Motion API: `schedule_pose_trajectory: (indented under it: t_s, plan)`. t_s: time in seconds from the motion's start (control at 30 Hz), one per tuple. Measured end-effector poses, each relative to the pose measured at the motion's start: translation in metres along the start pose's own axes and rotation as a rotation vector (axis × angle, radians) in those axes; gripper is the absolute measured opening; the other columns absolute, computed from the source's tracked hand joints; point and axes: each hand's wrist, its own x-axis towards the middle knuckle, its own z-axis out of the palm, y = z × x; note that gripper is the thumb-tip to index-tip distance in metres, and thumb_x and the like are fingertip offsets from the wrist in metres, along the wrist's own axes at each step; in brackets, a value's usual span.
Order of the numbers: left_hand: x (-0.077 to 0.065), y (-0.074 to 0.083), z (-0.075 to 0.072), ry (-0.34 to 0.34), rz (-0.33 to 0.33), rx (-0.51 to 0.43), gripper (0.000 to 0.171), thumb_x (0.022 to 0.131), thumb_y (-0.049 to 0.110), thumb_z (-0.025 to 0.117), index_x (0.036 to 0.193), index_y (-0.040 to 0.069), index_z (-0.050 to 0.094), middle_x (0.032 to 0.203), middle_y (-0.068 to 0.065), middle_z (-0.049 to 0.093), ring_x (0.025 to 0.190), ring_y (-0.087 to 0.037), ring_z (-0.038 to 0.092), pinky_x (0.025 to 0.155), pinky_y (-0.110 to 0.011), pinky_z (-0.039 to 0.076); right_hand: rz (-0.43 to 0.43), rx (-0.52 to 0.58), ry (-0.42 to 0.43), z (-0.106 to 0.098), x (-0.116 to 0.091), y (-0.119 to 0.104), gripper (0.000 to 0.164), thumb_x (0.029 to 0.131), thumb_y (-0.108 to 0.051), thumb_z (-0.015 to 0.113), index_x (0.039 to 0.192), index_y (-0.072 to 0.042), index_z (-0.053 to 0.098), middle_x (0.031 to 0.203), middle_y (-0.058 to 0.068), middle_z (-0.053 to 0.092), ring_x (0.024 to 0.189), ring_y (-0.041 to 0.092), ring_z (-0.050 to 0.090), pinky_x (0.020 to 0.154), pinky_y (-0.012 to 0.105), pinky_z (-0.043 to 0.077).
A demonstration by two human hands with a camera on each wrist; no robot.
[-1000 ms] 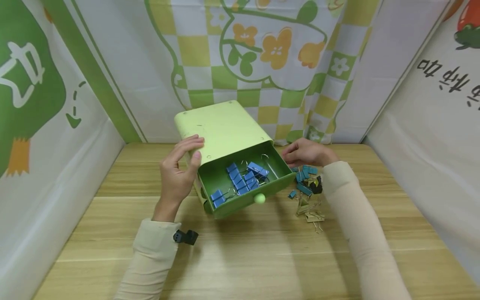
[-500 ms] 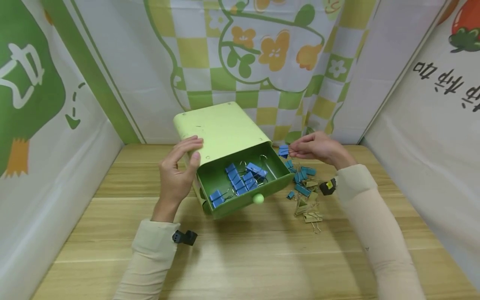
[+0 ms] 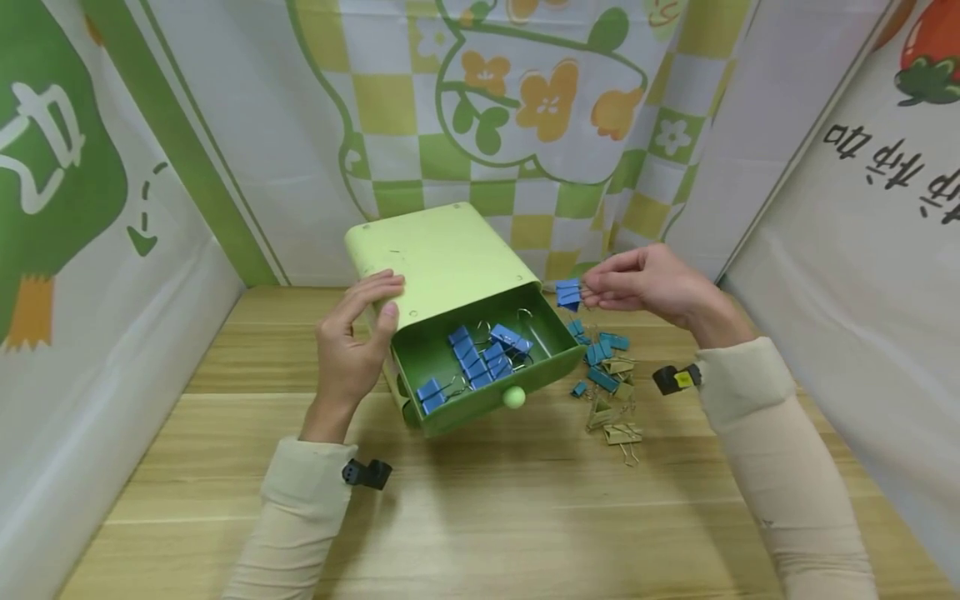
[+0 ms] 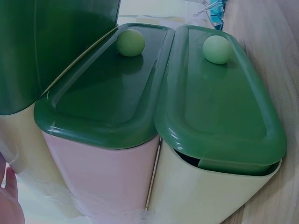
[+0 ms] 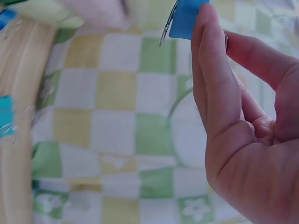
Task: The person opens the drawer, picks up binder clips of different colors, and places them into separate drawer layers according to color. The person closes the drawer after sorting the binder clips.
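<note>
Between thumb and fingers, my right hand [image 3: 660, 287] pinches a blue binder clip [image 3: 568, 294] by its wire end, raised beside the right rear of the drawer. The right wrist view shows that clip's blue body [image 5: 186, 18] at the fingertips. My left hand [image 3: 354, 342] rests on the left side of a pale green drawer cabinet [image 3: 450, 258], its fingers on the top. The cabinet's top drawer [image 3: 558, 364], dark green, is pulled out with several blue binder clips [image 3: 472, 358] inside. Below it, two lower drawers [image 4: 103, 93] with round knobs show in the left wrist view.
Several teal binder clips [image 3: 600, 352] and gold binder clips [image 3: 622, 434] lie loose on the wooden table [image 3: 525, 517], right of the cabinet. A checked curtain [image 3: 465, 158] hangs behind, with printed white panels on both sides.
My right hand has come up from behind the drawer's right side and moved right, bringing the blue binder clip into view. My left hand and the cabinet stay in place.
</note>
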Motion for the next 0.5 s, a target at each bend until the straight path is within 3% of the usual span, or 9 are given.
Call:
schedule_pose_trajectory:
  t_s: [0.3,0.5]
  plan:
    - [0.0,0.0,0.001,0.004,0.008,0.001,0.025,0.095,0.012,0.064,0.114,0.002,0.078,0.125,-0.015,0.077,0.133,-0.024,0.066,0.123,-0.036,0.048,-0.072,-0.126,-0.079,0.031,-0.02,-0.032,0.034,0.1,-0.017,0.073,0.125,0.005,0.072,0.107,0.011,0.082,0.098,0.022,0.08,0.092,0.033,0.067]
    - [0.001,0.001,0.001,0.005,0.012,-0.002,0.025,0.095,0.011,0.064,0.114,0.002,0.078,0.125,-0.015,0.077,0.133,-0.024,0.066,0.122,-0.036,0.048,-0.129,-0.145,-0.183,0.057,-0.024,-0.045,0.03,0.1,-0.016,0.073,0.122,0.004,0.075,0.104,0.012,0.082,0.096,0.021,0.081,0.093,0.041,0.067]
